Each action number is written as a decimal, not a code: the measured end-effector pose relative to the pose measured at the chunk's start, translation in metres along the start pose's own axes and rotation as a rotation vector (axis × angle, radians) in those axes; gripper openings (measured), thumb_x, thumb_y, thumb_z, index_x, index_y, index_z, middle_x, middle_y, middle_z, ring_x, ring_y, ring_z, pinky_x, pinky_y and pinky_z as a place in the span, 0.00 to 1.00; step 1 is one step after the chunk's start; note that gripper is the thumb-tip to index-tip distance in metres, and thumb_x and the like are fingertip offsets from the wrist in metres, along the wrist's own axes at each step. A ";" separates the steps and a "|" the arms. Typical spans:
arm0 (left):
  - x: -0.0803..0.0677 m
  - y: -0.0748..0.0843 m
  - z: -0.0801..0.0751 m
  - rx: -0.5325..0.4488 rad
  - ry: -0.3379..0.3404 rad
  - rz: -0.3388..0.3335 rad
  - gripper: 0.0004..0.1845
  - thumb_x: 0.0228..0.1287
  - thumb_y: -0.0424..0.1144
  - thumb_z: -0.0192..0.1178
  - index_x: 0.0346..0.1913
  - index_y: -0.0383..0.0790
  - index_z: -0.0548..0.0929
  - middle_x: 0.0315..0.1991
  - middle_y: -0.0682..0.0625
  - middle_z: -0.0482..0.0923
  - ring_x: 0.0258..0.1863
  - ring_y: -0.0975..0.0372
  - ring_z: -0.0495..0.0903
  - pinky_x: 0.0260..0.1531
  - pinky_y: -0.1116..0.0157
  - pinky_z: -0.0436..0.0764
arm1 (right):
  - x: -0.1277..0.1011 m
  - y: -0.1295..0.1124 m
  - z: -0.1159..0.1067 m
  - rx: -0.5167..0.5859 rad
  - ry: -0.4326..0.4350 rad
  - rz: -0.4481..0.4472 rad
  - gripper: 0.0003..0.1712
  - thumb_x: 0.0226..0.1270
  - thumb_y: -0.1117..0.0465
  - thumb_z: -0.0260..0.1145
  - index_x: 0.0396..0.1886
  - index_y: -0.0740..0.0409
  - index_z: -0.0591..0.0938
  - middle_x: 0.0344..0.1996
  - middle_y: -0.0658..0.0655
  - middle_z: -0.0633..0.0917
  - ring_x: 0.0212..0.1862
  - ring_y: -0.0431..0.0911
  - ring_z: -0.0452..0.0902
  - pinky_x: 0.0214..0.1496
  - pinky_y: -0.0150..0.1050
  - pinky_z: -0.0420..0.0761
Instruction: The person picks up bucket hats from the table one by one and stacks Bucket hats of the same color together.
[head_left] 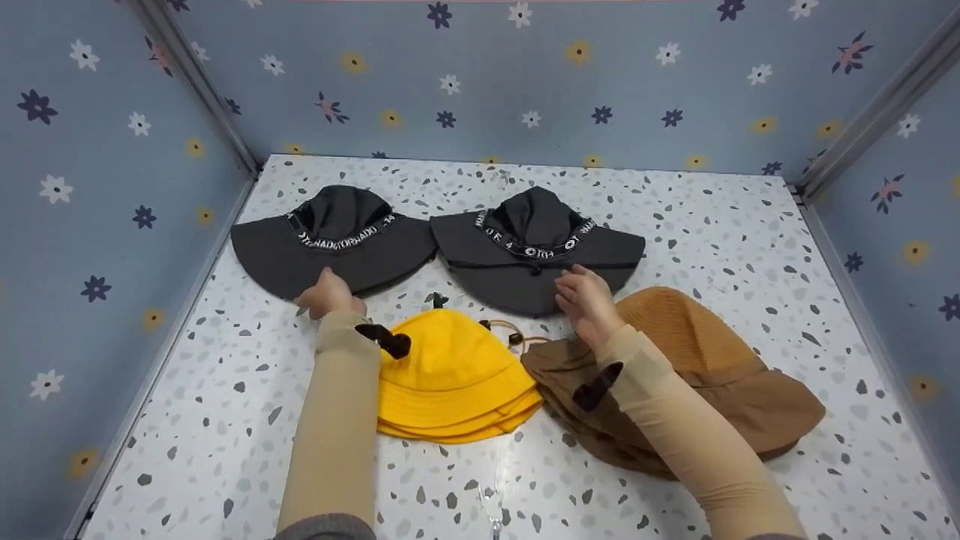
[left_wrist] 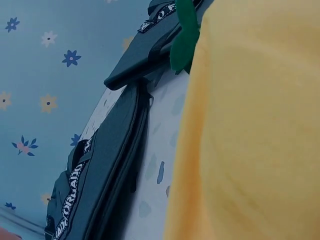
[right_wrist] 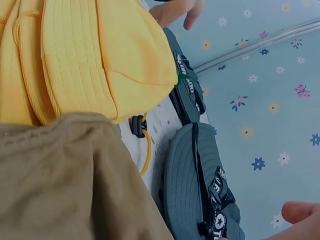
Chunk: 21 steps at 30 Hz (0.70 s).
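Observation:
My left hand [head_left: 332,295] is over the front brim of the left dark grey bucket hat [head_left: 345,259], its fingers loosely bent and holding nothing. My right hand [head_left: 589,300], fingers relaxed, hovers by the front right brim of the second dark grey hat [head_left: 487,281], which has a lettered band and a cord. Below them, a stack of yellow bucket hats [head_left: 450,375] with a green leaf tip [left_wrist: 184,40] lies between my forearms. A stack of brown hats [head_left: 720,360] sits partly under my right forearm.
All the hats lie on a white speckled table [head_left: 420,487]. Flower-printed panels [head_left: 487,90] close off its back and both sides. A yellow cord with a black toggle [right_wrist: 137,126] lies between the yellow and brown stacks.

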<state>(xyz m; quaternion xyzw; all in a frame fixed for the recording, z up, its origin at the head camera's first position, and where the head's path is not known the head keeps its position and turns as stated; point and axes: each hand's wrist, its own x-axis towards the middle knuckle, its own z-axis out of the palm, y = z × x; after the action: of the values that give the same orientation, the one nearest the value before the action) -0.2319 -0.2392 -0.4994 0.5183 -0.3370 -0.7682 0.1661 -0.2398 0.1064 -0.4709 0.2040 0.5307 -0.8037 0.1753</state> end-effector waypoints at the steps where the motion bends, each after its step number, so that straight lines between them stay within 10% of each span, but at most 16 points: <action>1: 0.001 0.000 0.000 -0.009 0.003 -0.009 0.47 0.75 0.46 0.53 0.79 0.55 0.29 0.80 0.53 0.42 0.76 0.63 0.54 0.71 0.69 0.65 | 0.000 0.001 0.000 0.001 -0.007 0.000 0.42 0.71 0.73 0.48 0.80 0.59 0.44 0.79 0.60 0.53 0.79 0.51 0.51 0.79 0.42 0.56; 9: -0.009 -0.003 -0.005 -0.233 -0.110 -0.027 0.56 0.72 0.32 0.54 0.73 0.56 0.14 0.81 0.58 0.39 0.78 0.66 0.51 0.72 0.69 0.64 | -0.002 0.006 0.003 -0.010 -0.022 0.004 0.40 0.71 0.73 0.47 0.80 0.60 0.45 0.79 0.61 0.54 0.78 0.53 0.53 0.79 0.43 0.58; 21: -0.007 -0.004 -0.009 -0.285 -0.149 -0.064 0.42 0.73 0.32 0.52 0.79 0.61 0.43 0.79 0.58 0.46 0.76 0.62 0.55 0.72 0.60 0.65 | 0.000 0.010 -0.003 0.012 -0.029 0.025 0.41 0.71 0.73 0.48 0.80 0.58 0.47 0.79 0.61 0.55 0.78 0.53 0.51 0.79 0.43 0.57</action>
<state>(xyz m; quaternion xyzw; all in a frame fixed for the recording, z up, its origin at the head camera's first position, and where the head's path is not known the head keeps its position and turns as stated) -0.2199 -0.2351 -0.4992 0.4416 -0.2193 -0.8495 0.1878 -0.2349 0.1055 -0.4796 0.1999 0.5209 -0.8075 0.1917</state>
